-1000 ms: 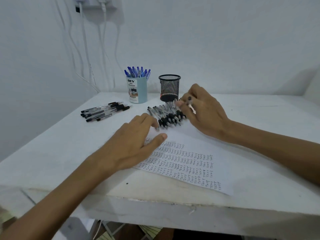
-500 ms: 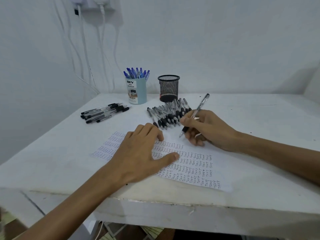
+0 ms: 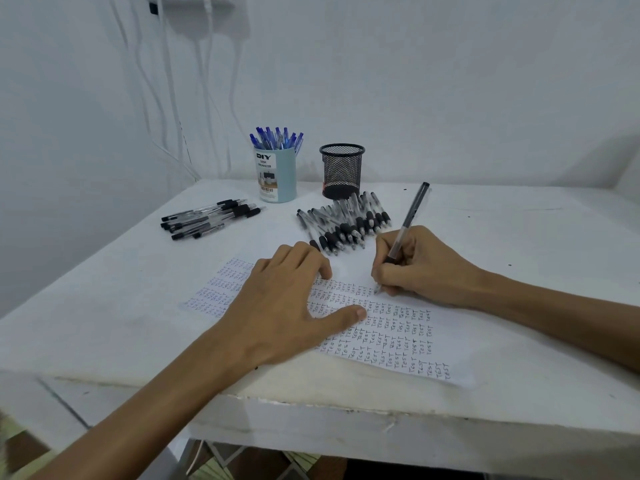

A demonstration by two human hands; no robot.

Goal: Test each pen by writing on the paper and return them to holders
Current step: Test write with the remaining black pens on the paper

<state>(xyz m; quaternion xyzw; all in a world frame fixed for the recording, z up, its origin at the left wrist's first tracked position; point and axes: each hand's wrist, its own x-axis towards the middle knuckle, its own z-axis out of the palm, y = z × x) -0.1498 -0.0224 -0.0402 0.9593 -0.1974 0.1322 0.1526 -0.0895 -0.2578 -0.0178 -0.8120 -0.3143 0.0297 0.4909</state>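
Note:
My right hand [image 3: 420, 268] grips a black pen [image 3: 408, 221], its tip touching the paper [image 3: 391, 337], which is covered with rows of the word TEST. My left hand [image 3: 287, 303] lies flat on the paper, fingers spread, holding it down. Behind the paper lies a pile of several black pens [image 3: 346, 225], and a second group of black pens [image 3: 207, 220] lies further left. A light blue holder [image 3: 277, 181] stands at the back with several blue pens in it. A black mesh holder [image 3: 342, 171] stands beside it; I see no pens sticking out of it.
The white table [image 3: 519, 230] meets a white wall at the back. White cables [image 3: 194, 98] hang from a socket on the wall at upper left. The table's front edge [image 3: 346, 407] runs just below the paper.
My right hand took a pen from the pile, drew it back and brought its tip down onto the paper. My left hand slid slightly toward me and stays flat on the sheet.

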